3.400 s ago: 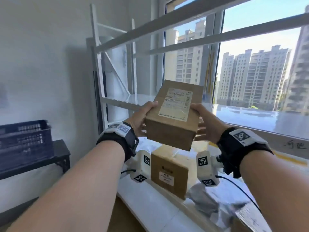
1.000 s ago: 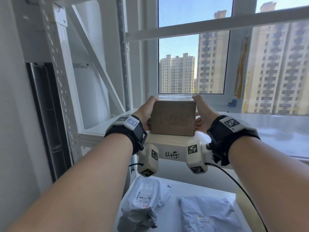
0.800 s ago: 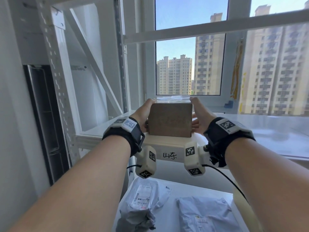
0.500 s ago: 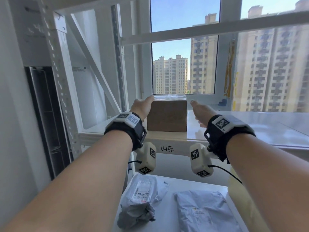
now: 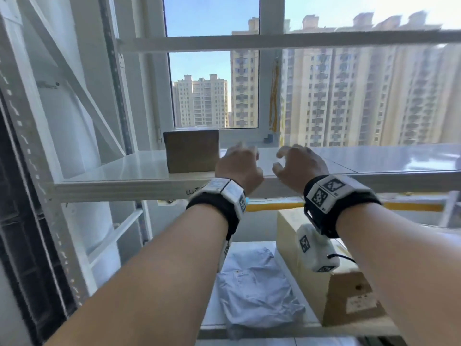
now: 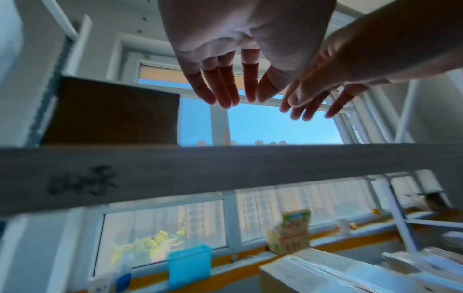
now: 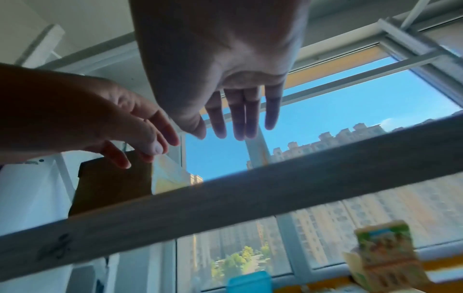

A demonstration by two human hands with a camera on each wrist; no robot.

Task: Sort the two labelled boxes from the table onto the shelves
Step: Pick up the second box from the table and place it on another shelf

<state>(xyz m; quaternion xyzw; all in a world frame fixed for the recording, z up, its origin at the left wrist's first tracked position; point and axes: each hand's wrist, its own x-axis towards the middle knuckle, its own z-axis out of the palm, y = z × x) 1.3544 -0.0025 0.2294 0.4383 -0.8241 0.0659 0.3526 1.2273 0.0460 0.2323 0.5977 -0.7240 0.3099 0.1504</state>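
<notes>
Box one: the small brown box (image 5: 191, 151) stands upright on the upper shelf (image 5: 139, 171), just left of our left hand (image 5: 239, 166), and we judge this placement finished
Left hand: empty, fingers loosely spread and relaxed, just right of the box; whether a finger brushes its edge we cannot tell
Right hand: our right hand (image 5: 298, 163) hangs beside the left over the shelf's front edge, fingers slightly curled, nothing in it
Box two: the second carton (image 5: 349, 293) lies below our right wrist on the lower surface, small label on its near face; a grey mailer bag (image 5: 257, 285) lies just left of it, below our left wrist
Step in hand: we judge it to be clearing the shelf and going down for box two
How to do it well: we draw both hands straight back before dropping them, so wrists and cameras miss the shelf lip; we grip the carton on opposite sides with flat palms; we read its label before choosing a shelf
Risk: a careless left hand could nudge box one
</notes>
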